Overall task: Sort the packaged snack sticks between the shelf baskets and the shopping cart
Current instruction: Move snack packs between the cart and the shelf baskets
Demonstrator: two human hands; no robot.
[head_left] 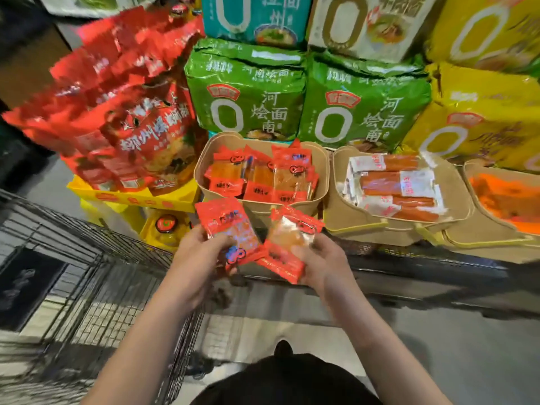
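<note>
Left hand (201, 252): grips one red snack packet (230, 229), fingers curled round its lower left edge, thumb on the face; held in front of the shelf edge, just below the left basket.
Right hand (320, 260): grips a second red packet (289, 244), thumb on its lower face, fingers behind; the packet is tilted, top leaning right.
Packet relation: the two held packets sit side by side, their lower corners touching or overlapping between the hands.
Left basket (201, 171): tan, on the shelf; filled with red packets (277, 173) of the same type, standing upright in rows.
Middle basket (339, 211): tan, just right of the left basket; holds white-and-orange snack sticks (400, 185) lying flat, stacked.
Right basket (473, 241): tan, partly cut off by the frame edge; holds orange packs (502, 197), blurred.
Shopping cart (96, 276): wire, at lower left beside the left forearm; contents cannot be told.
Behind the baskets: green noodle bags (248, 92), yellow bags (479, 112), red bags (131, 118) at left on a yellow tray (131, 197).
Shelf front (423, 270): dark edge running under the baskets.
</note>
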